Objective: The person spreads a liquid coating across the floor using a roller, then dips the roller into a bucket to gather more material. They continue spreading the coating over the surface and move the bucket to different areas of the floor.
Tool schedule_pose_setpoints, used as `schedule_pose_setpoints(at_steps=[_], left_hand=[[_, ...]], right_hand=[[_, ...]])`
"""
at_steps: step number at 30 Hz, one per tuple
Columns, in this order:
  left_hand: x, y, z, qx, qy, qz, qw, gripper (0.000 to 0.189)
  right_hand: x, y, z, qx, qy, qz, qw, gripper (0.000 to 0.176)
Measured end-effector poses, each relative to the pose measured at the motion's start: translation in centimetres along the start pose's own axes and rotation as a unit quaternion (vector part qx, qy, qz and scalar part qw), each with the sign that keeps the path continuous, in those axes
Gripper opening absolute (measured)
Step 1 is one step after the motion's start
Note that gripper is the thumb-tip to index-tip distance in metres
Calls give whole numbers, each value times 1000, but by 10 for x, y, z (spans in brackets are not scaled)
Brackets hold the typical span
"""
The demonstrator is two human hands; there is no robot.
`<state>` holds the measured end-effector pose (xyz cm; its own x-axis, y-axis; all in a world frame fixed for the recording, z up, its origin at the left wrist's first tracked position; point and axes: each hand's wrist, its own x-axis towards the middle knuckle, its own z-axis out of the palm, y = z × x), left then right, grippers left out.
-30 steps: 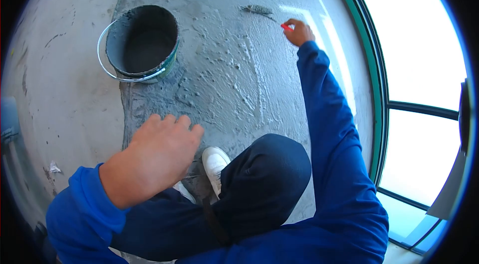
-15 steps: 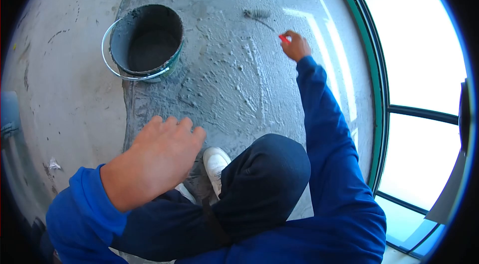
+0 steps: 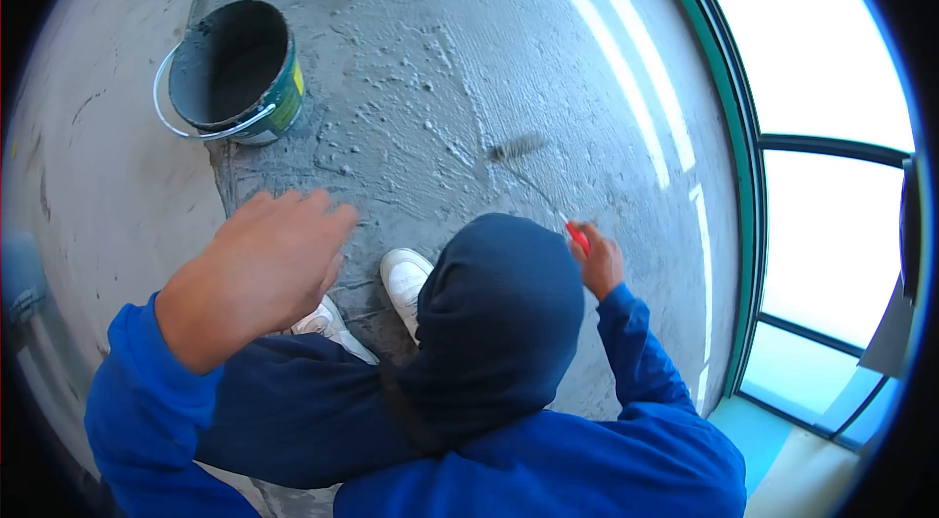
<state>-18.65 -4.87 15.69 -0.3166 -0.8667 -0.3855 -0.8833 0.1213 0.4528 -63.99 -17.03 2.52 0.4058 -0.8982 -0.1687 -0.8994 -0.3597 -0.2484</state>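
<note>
At the right, my right hand [image 3: 602, 259] is closed around the red handle of a paint roller [image 3: 520, 146]. Its fuzzy grey sleeve lies on the wet grey coating [image 3: 411, 97] of the floor, joined to the handle by a thin metal rod. My left hand [image 3: 269, 259] hangs over the shoes at the left, back upward, fingers loosely bent and slightly apart; nothing shows in it. Its palm is hidden. Beyond that hand stands a green bucket [image 3: 293, 92], its inside smeared with grey material and its wire handle folded down on the near side.
My white shoes [image 3: 405, 281] are on the floor beside my bent knee [image 3: 509, 293]. A green-framed window [image 3: 745, 176] runs along the right. Paler floor [image 3: 117, 127] lies left of the coated area, and a blurred object [image 3: 22, 273] stands at the far left.
My right hand has drawn the roller back toward my body. My left hand has shifted slightly left and up in the view. The bucket appears farther left as the view turned.
</note>
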Motion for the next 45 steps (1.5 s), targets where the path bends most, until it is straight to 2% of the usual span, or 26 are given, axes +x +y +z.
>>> schedule_pose_setpoints(at_steps=[5,8,11,14,22,26,29,33,36,38,40,45], left_hand=[[-1,0,-3,-25,-25,-11,999,35],[-3,0,-6,-24,-35,-35,998,35],[-8,-5,-3,-21,-19,-22,999,34],[-12,-6,-3,-30,-8,-12,999,31],[-29,-16,2,-26,66,27,997,26],[-32,-23,3,-19,72,28,997,25],[-32,-29,8,-19,99,31,994,24],[-32,-31,5,-21,79,23,996,22],[-34,-32,5,-27,79,15,996,22],[-34,-33,4,-27,74,19,997,22],[-35,-33,5,-29,82,20,996,22],[-39,-32,6,-27,80,8,996,23]], right_hand=[[-87,14,-19,-6,-8,64,998,28],[-102,8,-19,-14,-11,77,997,28],[-92,-7,0,-3,-7,59,998,29],[-53,-20,20,8,53,3,999,30],[100,-79,21,-23,69,-79,994,25],[182,-107,18,-47,69,-118,990,25],[246,-131,12,-98,55,-103,988,27],[320,-167,-22,-121,10,-124,985,26],[354,-196,-39,-158,-3,-133,979,29],[377,-210,-29,-161,21,-130,978,30],[393,-223,-17,-158,18,-88,983,31],[391,-214,5,-144,25,-80,986,30]])
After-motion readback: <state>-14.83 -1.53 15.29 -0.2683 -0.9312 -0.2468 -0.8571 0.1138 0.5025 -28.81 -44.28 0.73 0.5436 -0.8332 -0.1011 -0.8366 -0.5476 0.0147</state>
